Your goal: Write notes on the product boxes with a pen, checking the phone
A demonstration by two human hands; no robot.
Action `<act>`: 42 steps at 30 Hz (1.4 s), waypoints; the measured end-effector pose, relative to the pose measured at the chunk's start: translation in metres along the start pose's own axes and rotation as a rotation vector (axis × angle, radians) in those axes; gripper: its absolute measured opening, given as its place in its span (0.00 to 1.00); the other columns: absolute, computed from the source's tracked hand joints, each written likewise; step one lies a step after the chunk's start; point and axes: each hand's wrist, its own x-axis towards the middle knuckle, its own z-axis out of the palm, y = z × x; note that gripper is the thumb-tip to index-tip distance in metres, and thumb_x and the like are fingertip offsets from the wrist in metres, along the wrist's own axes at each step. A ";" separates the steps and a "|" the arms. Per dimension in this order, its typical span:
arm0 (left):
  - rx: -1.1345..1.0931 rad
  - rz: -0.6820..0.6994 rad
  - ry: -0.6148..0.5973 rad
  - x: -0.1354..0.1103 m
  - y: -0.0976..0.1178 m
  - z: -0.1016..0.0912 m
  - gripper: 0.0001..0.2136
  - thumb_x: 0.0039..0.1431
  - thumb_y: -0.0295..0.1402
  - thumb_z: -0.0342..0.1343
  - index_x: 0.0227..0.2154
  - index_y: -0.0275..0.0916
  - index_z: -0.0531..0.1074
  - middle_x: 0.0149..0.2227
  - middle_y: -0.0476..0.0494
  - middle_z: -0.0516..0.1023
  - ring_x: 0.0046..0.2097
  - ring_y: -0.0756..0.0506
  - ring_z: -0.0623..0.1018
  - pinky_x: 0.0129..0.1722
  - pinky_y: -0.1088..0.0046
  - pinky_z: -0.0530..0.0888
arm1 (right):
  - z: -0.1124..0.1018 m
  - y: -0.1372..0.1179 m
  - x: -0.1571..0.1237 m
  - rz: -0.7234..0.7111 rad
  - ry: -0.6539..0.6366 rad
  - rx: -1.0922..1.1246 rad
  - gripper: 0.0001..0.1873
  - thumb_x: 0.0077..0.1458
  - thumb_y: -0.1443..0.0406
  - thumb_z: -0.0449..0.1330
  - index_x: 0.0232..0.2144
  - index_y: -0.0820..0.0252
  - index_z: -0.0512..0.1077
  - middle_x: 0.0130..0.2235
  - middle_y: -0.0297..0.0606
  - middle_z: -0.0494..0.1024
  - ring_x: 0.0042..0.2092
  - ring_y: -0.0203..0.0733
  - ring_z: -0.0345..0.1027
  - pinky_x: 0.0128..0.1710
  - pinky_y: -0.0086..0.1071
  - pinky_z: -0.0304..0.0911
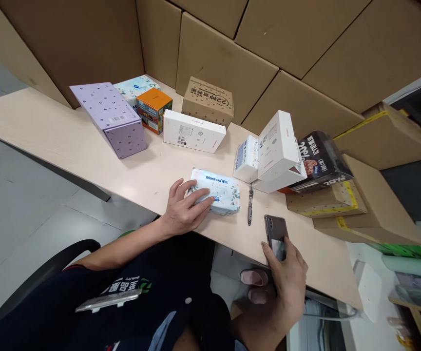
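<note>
My left hand point(184, 207) lies on the left part of a white-and-blue Manhua tissue pack point(225, 190), with its fingers spread over the top. The pack lies flat near the table's front edge. With thumb and fingers on either side, my right hand point(289, 278) grips the lower end of a dark smartphone point(277, 231), which rests back side up on the table. Between the pack and the phone lies a dark pen point(250, 207).
Behind stand a purple box point(123, 122), an orange box point(154, 107), a flat white box point(194, 131) and a brown carton point(208, 100). To the right are a white open-flapped box point(276, 146), a small tissue pack point(246, 158) and a black package point(322, 161). Large cardboard boxes point(225, 63) wall the table's back.
</note>
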 end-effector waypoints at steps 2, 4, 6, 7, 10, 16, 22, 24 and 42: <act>-0.001 0.000 -0.005 -0.001 0.000 0.001 0.14 0.57 0.31 0.66 0.47 0.47 0.77 0.47 0.48 0.84 0.54 0.35 0.76 0.58 0.49 0.69 | 0.006 0.002 0.003 -0.013 0.033 0.029 0.47 0.55 0.36 0.52 0.60 0.67 0.70 0.58 0.63 0.75 0.59 0.68 0.66 0.59 0.56 0.59; -0.001 -0.002 -0.009 -0.002 -0.001 0.001 0.14 0.58 0.32 0.66 0.47 0.48 0.76 0.47 0.48 0.84 0.55 0.35 0.76 0.58 0.49 0.69 | 0.010 -0.001 0.006 -0.016 0.083 0.040 0.49 0.54 0.35 0.51 0.59 0.70 0.72 0.55 0.65 0.77 0.58 0.69 0.68 0.60 0.58 0.59; -0.001 0.000 -0.007 -0.003 -0.001 0.001 0.14 0.57 0.32 0.66 0.47 0.48 0.76 0.47 0.48 0.84 0.55 0.35 0.75 0.59 0.48 0.68 | 0.012 -0.006 0.008 -0.038 0.146 0.053 0.49 0.52 0.35 0.52 0.57 0.72 0.73 0.52 0.65 0.79 0.55 0.68 0.71 0.60 0.59 0.59; -0.002 0.000 -0.006 -0.003 -0.001 0.001 0.15 0.57 0.32 0.66 0.47 0.47 0.76 0.47 0.48 0.84 0.55 0.35 0.75 0.59 0.48 0.68 | 0.012 -0.008 0.007 -0.041 0.175 0.065 0.48 0.51 0.36 0.53 0.56 0.71 0.73 0.51 0.65 0.80 0.54 0.68 0.72 0.60 0.59 0.60; -0.013 -0.008 -0.005 -0.005 -0.001 0.002 0.15 0.58 0.32 0.66 0.48 0.48 0.76 0.47 0.47 0.84 0.56 0.35 0.75 0.60 0.48 0.67 | 0.007 -0.014 0.001 0.068 0.216 0.184 0.44 0.48 0.40 0.60 0.57 0.66 0.74 0.54 0.60 0.79 0.55 0.67 0.72 0.59 0.59 0.62; 0.010 0.005 -0.005 -0.004 0.000 0.001 0.14 0.58 0.32 0.66 0.47 0.47 0.77 0.48 0.47 0.84 0.55 0.35 0.75 0.60 0.49 0.69 | -0.015 -0.054 -0.026 0.190 0.025 0.898 0.48 0.53 0.37 0.42 0.69 0.54 0.60 0.57 0.57 0.77 0.53 0.66 0.76 0.47 0.60 0.71; 0.017 0.006 -0.023 -0.006 0.000 0.001 0.13 0.60 0.33 0.63 0.48 0.47 0.77 0.48 0.46 0.84 0.57 0.36 0.75 0.62 0.49 0.66 | 0.000 -0.141 -0.047 0.204 -0.665 1.508 0.43 0.55 0.35 0.34 0.50 0.48 0.75 0.46 0.53 0.81 0.38 0.57 0.74 0.29 0.50 0.68; 0.007 0.011 -0.019 -0.008 -0.001 0.002 0.11 0.63 0.34 0.60 0.48 0.46 0.77 0.47 0.44 0.83 0.58 0.36 0.74 0.62 0.49 0.65 | 0.003 -0.166 -0.052 0.287 -0.792 1.628 0.40 0.55 0.36 0.39 0.43 0.51 0.79 0.44 0.51 0.82 0.35 0.53 0.72 0.27 0.44 0.65; 0.007 0.048 0.008 -0.009 -0.003 0.001 0.15 0.70 0.37 0.45 0.46 0.41 0.77 0.45 0.40 0.83 0.56 0.34 0.74 0.59 0.48 0.68 | 0.018 -0.179 -0.044 0.018 -0.964 1.592 0.43 0.58 0.34 0.30 0.48 0.46 0.75 0.46 0.46 0.79 0.37 0.51 0.71 0.35 0.47 0.68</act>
